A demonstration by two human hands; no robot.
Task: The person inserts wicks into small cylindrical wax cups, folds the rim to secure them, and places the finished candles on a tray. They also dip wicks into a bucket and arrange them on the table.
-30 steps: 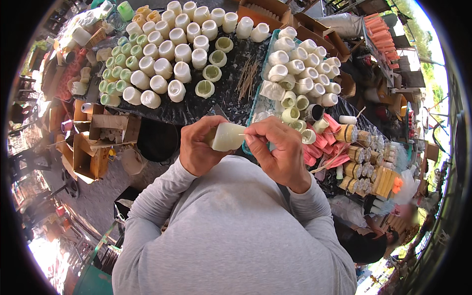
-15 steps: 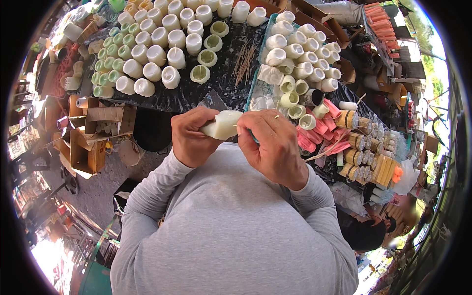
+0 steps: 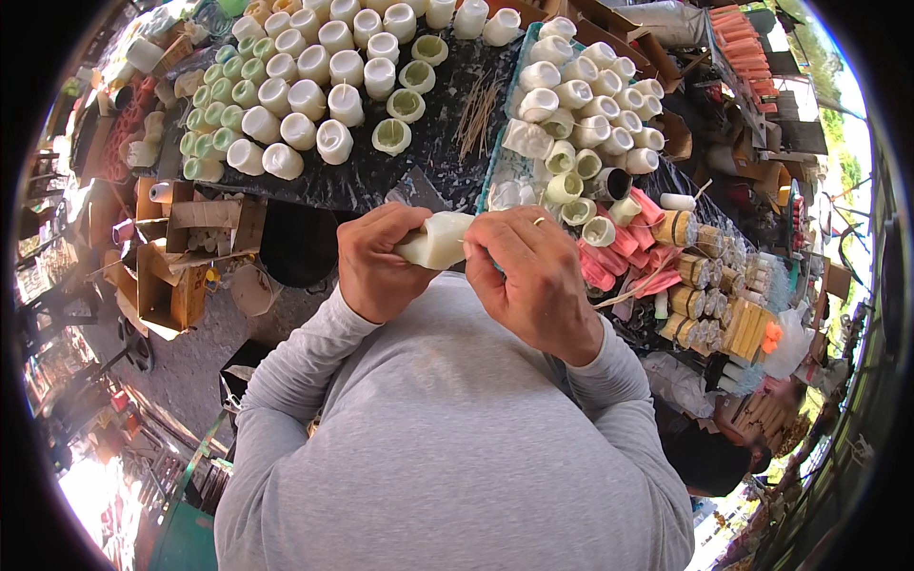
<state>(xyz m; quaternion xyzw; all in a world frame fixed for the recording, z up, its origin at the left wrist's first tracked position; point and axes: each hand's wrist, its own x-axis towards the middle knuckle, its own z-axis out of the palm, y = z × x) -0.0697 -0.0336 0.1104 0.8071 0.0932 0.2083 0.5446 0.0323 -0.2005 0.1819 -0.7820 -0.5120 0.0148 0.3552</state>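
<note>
In front of my chest, my left hand (image 3: 383,262) is closed around a whitish wax candle (image 3: 436,240), held on its side. The fingertips of my right hand (image 3: 528,276) are pinched together at the candle's right end, on a thin pale wick that is mostly hidden by the fingers. On the black-covered table (image 3: 357,188) beyond stand many white candles (image 3: 307,99), green ones (image 3: 221,90) to their left, and hollow pale-green wax cups (image 3: 391,136) to their right. A bunch of thin sticks (image 3: 479,112) lies beside the cups.
A teal-edged tray (image 3: 492,164) at the right holds more white candles (image 3: 574,93). Pink wax pieces (image 3: 628,249) and banded wooden molds (image 3: 687,303) lie nearer on that side. Open cardboard boxes (image 3: 169,290) stand at the left. Another person (image 3: 714,457) is at the lower right.
Both hands and the candle have shifted very slightly right in the picture, and the candle has turned a little. The grip of both hands looks the same.
</note>
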